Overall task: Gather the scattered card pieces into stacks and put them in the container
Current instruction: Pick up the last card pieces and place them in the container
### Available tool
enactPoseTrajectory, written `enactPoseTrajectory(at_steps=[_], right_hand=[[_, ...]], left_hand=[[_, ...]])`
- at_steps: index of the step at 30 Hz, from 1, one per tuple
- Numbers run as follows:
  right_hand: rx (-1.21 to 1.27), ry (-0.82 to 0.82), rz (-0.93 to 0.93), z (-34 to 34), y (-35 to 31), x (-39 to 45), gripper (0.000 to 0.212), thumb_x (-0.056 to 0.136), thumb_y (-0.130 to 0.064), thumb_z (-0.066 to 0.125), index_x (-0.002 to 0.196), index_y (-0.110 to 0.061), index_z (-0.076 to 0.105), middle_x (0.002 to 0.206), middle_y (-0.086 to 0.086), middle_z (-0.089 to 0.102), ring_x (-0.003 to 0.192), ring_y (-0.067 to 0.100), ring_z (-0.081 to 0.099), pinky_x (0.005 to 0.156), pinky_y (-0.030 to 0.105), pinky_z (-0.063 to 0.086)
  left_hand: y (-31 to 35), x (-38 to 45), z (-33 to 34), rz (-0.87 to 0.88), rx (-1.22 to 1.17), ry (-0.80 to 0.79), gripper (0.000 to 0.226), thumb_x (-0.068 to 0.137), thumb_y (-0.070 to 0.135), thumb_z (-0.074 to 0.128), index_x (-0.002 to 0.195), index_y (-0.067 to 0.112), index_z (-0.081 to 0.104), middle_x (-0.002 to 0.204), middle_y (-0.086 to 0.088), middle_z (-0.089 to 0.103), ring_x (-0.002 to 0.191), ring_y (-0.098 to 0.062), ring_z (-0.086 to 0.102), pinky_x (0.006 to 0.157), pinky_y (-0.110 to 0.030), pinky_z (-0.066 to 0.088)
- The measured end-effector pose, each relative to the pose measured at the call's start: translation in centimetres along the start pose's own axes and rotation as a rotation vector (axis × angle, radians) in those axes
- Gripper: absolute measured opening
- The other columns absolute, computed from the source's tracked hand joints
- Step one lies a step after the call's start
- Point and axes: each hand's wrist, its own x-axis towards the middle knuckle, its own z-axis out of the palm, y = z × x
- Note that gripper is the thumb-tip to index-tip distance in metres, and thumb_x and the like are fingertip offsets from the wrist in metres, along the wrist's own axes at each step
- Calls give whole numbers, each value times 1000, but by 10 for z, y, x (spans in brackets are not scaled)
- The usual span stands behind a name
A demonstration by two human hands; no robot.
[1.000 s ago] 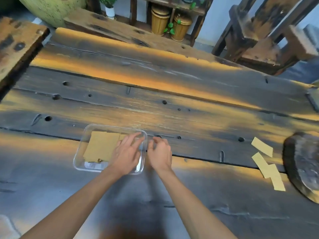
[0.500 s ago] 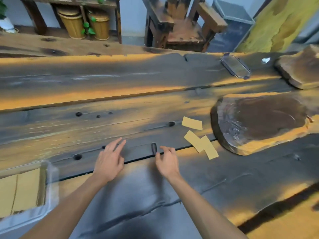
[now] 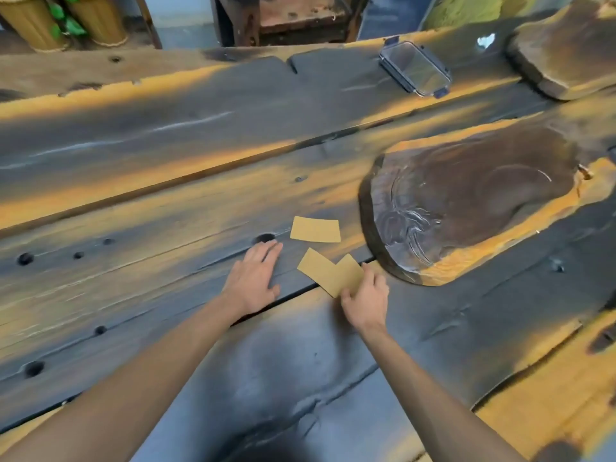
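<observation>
Matt tan card pieces (image 3: 315, 230) on rough wood table (image 3: 166, 155) (clear plastic lid (image 3: 415, 69)).

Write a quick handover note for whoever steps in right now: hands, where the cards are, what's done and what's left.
Left hand: open, flat on the wooden table, holding nothing.
Right hand: pinching the near end of the two overlapping cards, which lie by the dark wood slab.
Third card: lies alone on the table just beyond them, untouched.
A clear lid sits at the far edge of the table.
The container is out of view in this frame.
Done: nothing checkable from here.
Left: lift the pair, add the single card, square the stack and put it in the container.
</observation>
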Motion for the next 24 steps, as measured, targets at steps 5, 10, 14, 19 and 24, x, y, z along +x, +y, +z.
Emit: enactPoseTrajectory(at_steps=[5,10,14,19,24], right_hand=[[-100,-11,20,0,13,22,74,86,-35,68,150,-23,34,142,8,42,134,33,38,104,47,35],[-3,104,27,-4,25,32,79,74,-38,77,143,-22,43,129,7,48,126,32,46,99,46,40],[145,213,-78,-3,25,39,81,76,-34,76,146,-10,42,126,6,44,125,26,47,104,33,41],[91,69,-339,16,2,41,77,76,-41,72,143,-12,47,118,1,36,116,21,45,98,28,44],[-210,-103,-449,29,-17,45,78,75,-44,68,144,-19,44,132,7,41,123,28,40,110,38,39]], left_hand=[[32,70,0,130,46,-61,104,77,37,74,156,17,9,164,-2,9,152,-22,3,116,-46,28],[29,136,0,130,133,-107,110,79,34,77,157,18,0,166,0,0,152,-20,-4,118,-51,25],[11,161,-8,105,67,-130,106,73,39,82,155,14,19,157,-7,27,143,-28,24,113,-46,32],[-3,156,-15,114,66,-101,78,76,32,75,144,18,41,130,-7,45,122,-26,37,105,-42,40],[-23,127,-20,37,57,-112,72,69,34,76,133,23,47,123,-6,42,117,-25,36,99,-40,43]])
